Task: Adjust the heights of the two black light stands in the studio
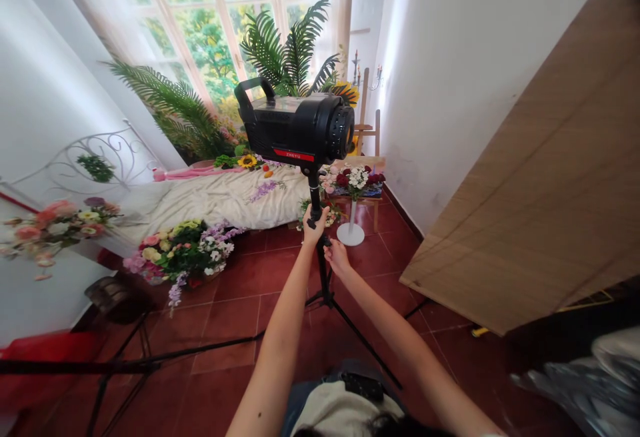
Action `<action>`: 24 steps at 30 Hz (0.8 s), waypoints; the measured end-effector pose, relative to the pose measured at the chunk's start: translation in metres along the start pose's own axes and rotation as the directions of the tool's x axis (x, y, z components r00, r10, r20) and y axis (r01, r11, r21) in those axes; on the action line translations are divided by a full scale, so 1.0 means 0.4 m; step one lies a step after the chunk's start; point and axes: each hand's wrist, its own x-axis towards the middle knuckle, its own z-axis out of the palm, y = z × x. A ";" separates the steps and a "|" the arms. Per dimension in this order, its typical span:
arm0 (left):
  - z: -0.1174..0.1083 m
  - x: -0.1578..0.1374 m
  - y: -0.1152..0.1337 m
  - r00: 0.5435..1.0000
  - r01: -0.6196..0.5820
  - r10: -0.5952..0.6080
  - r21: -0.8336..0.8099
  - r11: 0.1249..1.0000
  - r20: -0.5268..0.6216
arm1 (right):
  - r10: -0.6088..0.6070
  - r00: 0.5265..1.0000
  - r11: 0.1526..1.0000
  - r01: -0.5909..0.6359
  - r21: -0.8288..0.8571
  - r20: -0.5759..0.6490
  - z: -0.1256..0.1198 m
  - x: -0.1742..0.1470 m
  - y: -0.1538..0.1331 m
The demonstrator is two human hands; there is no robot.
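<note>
In the middle of the head view, a black studio light (290,127) with a top handle and a red label sits on a black light stand (323,277). My left hand (315,225) is wrapped round the stand's upper pole, just below the light. A little lower, my right hand (337,254) is closed on a dark knob (327,242) at the pole's side. The fingers partly hide the knob. Below my hands the stand's legs spread over the red tiles.
A bed (235,197) with cream cloth stands ahead, flower bunches (175,250) at its near side. A white flower stand (351,232) is just right of the pole. A large wooden panel (505,190) leans at the right. Another lamp (117,298) stands at left.
</note>
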 end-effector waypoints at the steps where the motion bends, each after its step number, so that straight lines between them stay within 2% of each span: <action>1: 0.001 0.000 0.000 1.000 0.001 -0.001 -0.002 1.000 0.000 | 0.084 0.996 0.992 -0.084 0.097 0.008 0.005 0.001 -0.008; 4: 0.002 0.000 -0.002 1.000 0.017 -0.017 -0.017 1.000 0.008 | 0.314 0.948 0.900 -0.316 0.300 0.056 0.012 0.005 -0.035; 6: 0.001 -0.001 -0.002 1.000 0.022 -0.021 -0.030 0.999 0.015 | 0.379 0.920 0.841 -0.386 0.379 0.098 0.013 0.005 -0.048; 12: -0.005 -0.003 0.010 0.999 0.039 -0.037 -0.067 0.997 0.033 | 0.433 0.884 0.756 -0.463 0.462 0.177 0.006 -0.005 -0.053; 19: -0.003 -0.005 0.018 0.998 0.058 -0.056 -0.079 0.995 0.032 | 0.447 0.885 0.716 -0.443 0.539 0.132 0.005 0.011 -0.045; 24: -0.003 -0.004 0.019 0.998 0.059 -0.056 -0.114 0.992 0.036 | 0.464 0.869 0.668 -0.470 0.577 0.171 0.002 0.026 -0.042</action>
